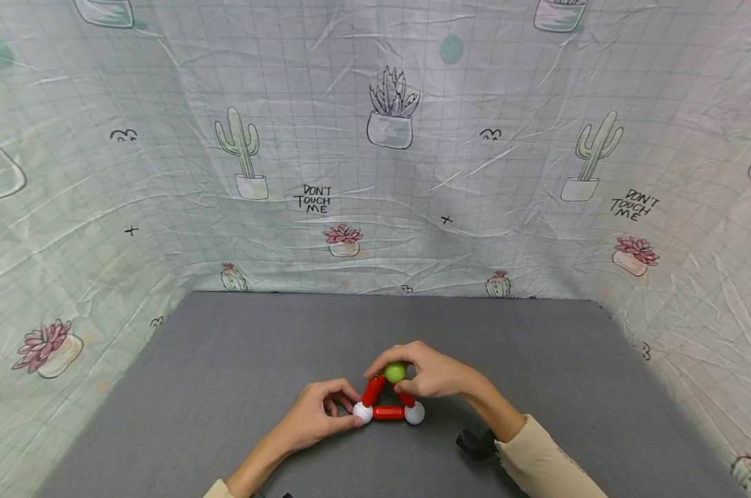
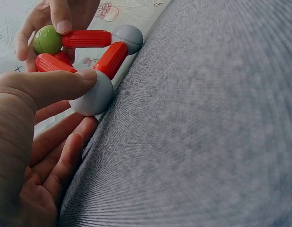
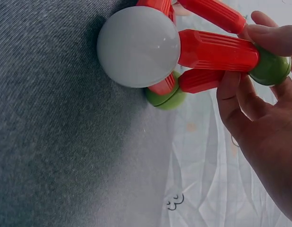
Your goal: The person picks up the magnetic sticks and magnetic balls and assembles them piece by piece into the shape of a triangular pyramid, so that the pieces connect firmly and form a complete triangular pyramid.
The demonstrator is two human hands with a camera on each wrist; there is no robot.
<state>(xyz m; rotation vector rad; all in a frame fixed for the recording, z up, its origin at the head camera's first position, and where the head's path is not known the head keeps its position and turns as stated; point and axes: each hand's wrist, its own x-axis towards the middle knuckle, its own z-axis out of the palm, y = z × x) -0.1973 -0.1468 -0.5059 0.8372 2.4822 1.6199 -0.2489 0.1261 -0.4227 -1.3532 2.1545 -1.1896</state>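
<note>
A small frame of ridged red rods and balls stands on the grey surface in the head view. Two white balls, a left one and a right one, join the front rod. Slanting rods rise to a green ball at the top. A second green ball sits low at the back in the right wrist view. My left hand pinches the left white ball, thumb on its near side. With thumb and fingers, my right hand grips the top green ball, fingertips also along a rod.
The grey table extends around the frame. A pale cloth printed with potted plants hangs behind and at both sides. Near the right sleeve is a black object.
</note>
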